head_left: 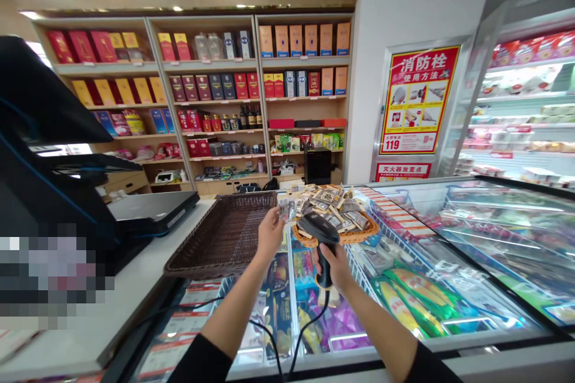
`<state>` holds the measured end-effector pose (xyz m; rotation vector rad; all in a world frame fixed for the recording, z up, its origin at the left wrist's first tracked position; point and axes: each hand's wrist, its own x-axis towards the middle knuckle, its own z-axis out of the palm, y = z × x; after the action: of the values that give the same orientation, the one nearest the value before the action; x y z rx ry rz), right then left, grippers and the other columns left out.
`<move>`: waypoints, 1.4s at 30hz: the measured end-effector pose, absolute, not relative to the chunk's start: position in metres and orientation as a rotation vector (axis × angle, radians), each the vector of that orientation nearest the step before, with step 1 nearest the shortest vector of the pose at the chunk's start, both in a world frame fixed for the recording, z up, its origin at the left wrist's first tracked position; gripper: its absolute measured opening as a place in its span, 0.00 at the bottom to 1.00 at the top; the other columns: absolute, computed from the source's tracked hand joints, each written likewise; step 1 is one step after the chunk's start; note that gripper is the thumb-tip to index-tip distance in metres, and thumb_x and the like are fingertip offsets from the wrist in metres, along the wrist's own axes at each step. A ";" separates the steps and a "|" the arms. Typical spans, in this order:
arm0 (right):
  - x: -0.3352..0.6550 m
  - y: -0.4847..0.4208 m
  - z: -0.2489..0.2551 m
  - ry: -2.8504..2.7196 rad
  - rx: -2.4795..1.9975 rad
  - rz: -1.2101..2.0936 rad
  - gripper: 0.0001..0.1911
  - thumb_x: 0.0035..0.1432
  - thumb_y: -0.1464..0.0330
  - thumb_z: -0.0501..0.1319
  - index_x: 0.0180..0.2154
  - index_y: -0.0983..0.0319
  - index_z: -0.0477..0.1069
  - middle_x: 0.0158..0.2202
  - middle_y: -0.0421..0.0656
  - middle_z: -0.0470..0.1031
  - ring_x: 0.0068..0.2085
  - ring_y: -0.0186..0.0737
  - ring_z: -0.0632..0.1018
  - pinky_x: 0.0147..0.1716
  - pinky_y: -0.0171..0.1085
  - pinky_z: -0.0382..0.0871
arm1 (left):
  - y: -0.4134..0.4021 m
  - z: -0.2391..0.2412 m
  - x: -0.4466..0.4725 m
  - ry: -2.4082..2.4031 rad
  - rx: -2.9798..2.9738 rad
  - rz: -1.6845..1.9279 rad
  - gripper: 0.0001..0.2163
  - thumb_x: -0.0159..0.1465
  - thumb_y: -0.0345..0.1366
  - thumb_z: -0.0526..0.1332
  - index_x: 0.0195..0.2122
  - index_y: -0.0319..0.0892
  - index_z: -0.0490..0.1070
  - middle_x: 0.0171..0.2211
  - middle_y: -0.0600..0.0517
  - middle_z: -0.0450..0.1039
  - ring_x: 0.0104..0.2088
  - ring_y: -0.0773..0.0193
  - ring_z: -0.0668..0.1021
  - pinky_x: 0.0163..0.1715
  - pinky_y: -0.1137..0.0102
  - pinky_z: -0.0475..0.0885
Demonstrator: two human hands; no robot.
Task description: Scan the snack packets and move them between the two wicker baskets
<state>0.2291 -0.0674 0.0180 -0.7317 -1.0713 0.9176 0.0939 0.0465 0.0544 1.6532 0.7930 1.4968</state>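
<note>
My right hand (335,266) is wrapped round the grip of a black barcode scanner (320,228), whose cable runs down toward me. My left hand (271,232) pinches a small clear packet (286,210), its contents too small to make out. The scanner's head points left, toward that packet, with a gap between them. Just behind both hands stands an orange woven basket (369,230) heaped with small wrapped packets (330,197). Beside my left hand lies a dark brown wicker tray (220,236) with nothing visible in it.
Below my hands is a glass-topped freezer (444,344) with bagged goods. A scale (150,206) and a black checkout terminal (49,125) stand on the white counter (130,275) at left. Shelves of boxes (215,87) line the back wall. The scanner cable (302,335) hangs over the freezer.
</note>
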 end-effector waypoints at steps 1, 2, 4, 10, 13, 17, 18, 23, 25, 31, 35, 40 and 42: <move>0.225 -0.062 0.023 -1.082 -0.736 0.918 0.17 0.53 0.54 0.59 0.27 0.63 0.65 0.16 0.36 0.64 0.13 0.29 0.64 0.13 0.31 0.57 | 0.058 0.057 0.089 0.814 1.668 1.431 0.15 0.51 0.39 0.64 0.39 0.39 0.70 0.37 0.46 0.76 0.40 0.56 0.77 0.43 0.65 0.68; 0.220 -0.056 0.027 -1.082 -0.744 0.930 0.17 0.53 0.54 0.59 0.27 0.62 0.64 0.16 0.36 0.64 0.13 0.29 0.63 0.13 0.31 0.57 | 0.068 0.057 0.084 0.828 1.650 1.377 0.14 0.49 0.38 0.65 0.36 0.39 0.71 0.35 0.46 0.76 0.38 0.56 0.77 0.42 0.65 0.69; 0.208 -0.046 0.031 -1.032 -0.754 0.939 0.17 0.51 0.54 0.61 0.29 0.62 0.64 0.17 0.34 0.65 0.12 0.28 0.63 0.12 0.30 0.57 | 0.085 0.048 0.077 0.813 1.556 1.301 0.13 0.48 0.39 0.66 0.33 0.40 0.70 0.32 0.47 0.77 0.36 0.56 0.78 0.38 0.65 0.70; 0.184 -0.034 0.019 -0.922 -0.785 1.042 0.18 0.50 0.53 0.60 0.30 0.61 0.64 0.15 0.33 0.63 0.12 0.29 0.63 0.10 0.30 0.55 | 0.095 0.023 0.074 0.754 1.484 1.296 0.17 0.46 0.39 0.67 0.35 0.39 0.70 0.33 0.46 0.78 0.36 0.57 0.79 0.36 0.67 0.71; 0.183 -0.035 0.020 -0.897 -0.771 1.041 0.18 0.50 0.53 0.60 0.30 0.61 0.63 0.16 0.33 0.64 0.12 0.28 0.63 0.10 0.30 0.56 | 0.094 0.023 0.076 0.734 1.474 1.304 0.18 0.47 0.39 0.67 0.38 0.39 0.69 0.34 0.46 0.78 0.36 0.58 0.79 0.36 0.67 0.72; 0.183 -0.039 0.026 -0.944 -0.791 1.062 0.18 0.50 0.53 0.60 0.26 0.61 0.62 0.13 0.33 0.62 0.11 0.29 0.62 0.10 0.30 0.56 | 0.094 0.022 0.074 0.750 1.481 1.303 0.17 0.47 0.39 0.67 0.38 0.40 0.70 0.33 0.47 0.78 0.34 0.59 0.79 0.34 0.68 0.72; 0.182 -0.039 0.027 -0.954 -0.797 1.060 0.18 0.51 0.53 0.60 0.25 0.61 0.62 0.13 0.33 0.62 0.11 0.29 0.62 0.10 0.30 0.56 | 0.094 0.022 0.074 0.766 1.488 1.303 0.17 0.47 0.39 0.67 0.37 0.40 0.70 0.32 0.48 0.78 0.34 0.59 0.78 0.34 0.69 0.71; 0.185 -0.041 0.025 -0.886 -0.779 1.066 0.18 0.50 0.53 0.61 0.27 0.61 0.62 0.15 0.33 0.64 0.12 0.28 0.63 0.11 0.29 0.56 | 0.087 0.028 0.078 0.765 1.473 1.297 0.17 0.47 0.39 0.66 0.37 0.39 0.69 0.29 0.48 0.77 0.32 0.60 0.78 0.34 0.68 0.71; 0.196 -0.043 0.023 -0.865 -0.776 1.071 0.19 0.49 0.53 0.61 0.28 0.61 0.62 0.16 0.34 0.65 0.13 0.28 0.63 0.11 0.29 0.57 | 0.083 0.036 0.076 0.802 1.487 1.333 0.16 0.48 0.38 0.65 0.38 0.39 0.70 0.32 0.47 0.77 0.33 0.59 0.78 0.35 0.67 0.71; 0.259 -0.058 0.008 -0.828 -0.783 0.984 0.20 0.48 0.54 0.63 0.35 0.63 0.66 0.17 0.34 0.66 0.13 0.29 0.64 0.11 0.29 0.56 | 0.091 0.065 0.021 1.461 1.682 1.495 0.13 0.52 0.38 0.62 0.39 0.42 0.74 0.36 0.44 0.77 0.40 0.51 0.76 0.42 0.63 0.66; 0.281 -0.060 -0.002 -0.682 -0.768 0.964 0.23 0.48 0.53 0.63 0.39 0.63 0.67 0.18 0.34 0.66 0.13 0.29 0.65 0.11 0.30 0.58 | 0.092 0.072 0.005 1.736 1.750 1.211 0.14 0.42 0.29 0.67 0.33 0.43 0.75 0.35 0.42 0.75 0.47 0.43 0.72 0.45 0.59 0.63; 0.283 -0.053 -0.007 -0.575 -0.792 0.899 0.22 0.46 0.53 0.64 0.35 0.63 0.66 0.17 0.34 0.66 0.13 0.29 0.65 0.11 0.29 0.57 | 0.065 0.072 0.085 1.237 2.291 1.225 0.12 0.53 0.33 0.60 0.39 0.43 0.74 0.42 0.42 0.73 0.47 0.53 0.72 0.49 0.64 0.61; 0.285 -0.051 -0.009 -0.570 -0.810 0.881 0.22 0.46 0.52 0.64 0.34 0.62 0.66 0.17 0.33 0.66 0.13 0.30 0.65 0.10 0.29 0.57 | 0.056 0.066 0.127 1.077 2.294 1.128 0.09 0.52 0.36 0.63 0.35 0.43 0.75 0.39 0.43 0.75 0.44 0.52 0.74 0.48 0.64 0.62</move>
<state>0.2854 -0.0514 -0.0091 -0.8102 -0.5696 0.8807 0.1270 0.0556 0.0659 2.2943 1.0767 1.1278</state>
